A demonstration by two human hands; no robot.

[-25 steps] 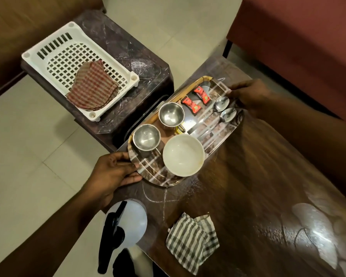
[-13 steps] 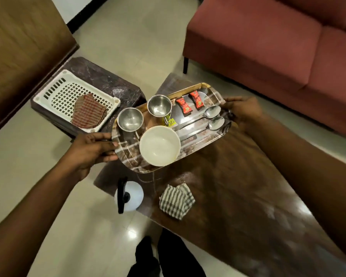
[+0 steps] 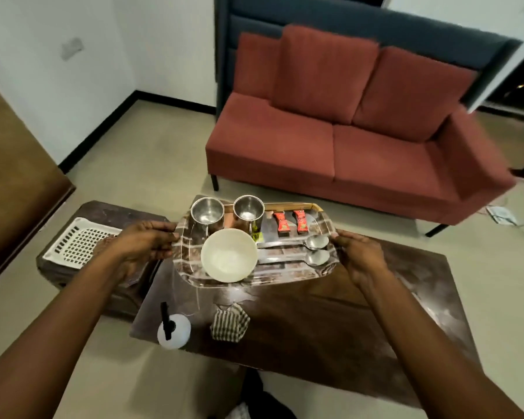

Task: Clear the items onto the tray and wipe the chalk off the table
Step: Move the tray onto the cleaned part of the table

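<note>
**A:** Where is the tray (image 3: 254,284) now?

**B:** It is off the table (image 3: 330,328), held roughly level above the far-left part. The left hand (image 3: 147,244) grips one short end and the right hand (image 3: 359,255) grips the other. On both hands the fingers curl over the rim.

**A:** Is everything loaded?

**B:** It looks that way. The white bowl (image 3: 229,255), two steel cups (image 3: 208,211), two red sachets (image 3: 281,222) and two spoons (image 3: 313,241) all sit on the tray. I'd call the clearing done.

**A:** And the wiping?

**B:** Not begun, as far as I can judge. Faint chalk lines (image 3: 198,300) show on the table just below the tray's near edge. The striped cloth (image 3: 229,323) lies crumpled and untouched near the spray bottle (image 3: 173,329). The tray also has to be set down somewhere. A white basket (image 3: 79,243) sits on the side table (image 3: 115,211), just beside the left hand.

**A:** What has changed from a second ago?

**B:** Then the tray rested at the table's edge with the hands at its ends. Half a second ago it was coming up. Now it is clear of the surface and turned square to the person. The view has risen too, so the red sofa (image 3: 330,140) shows whole. The red check cloth in the basket is now hidden behind the left forearm.
</note>
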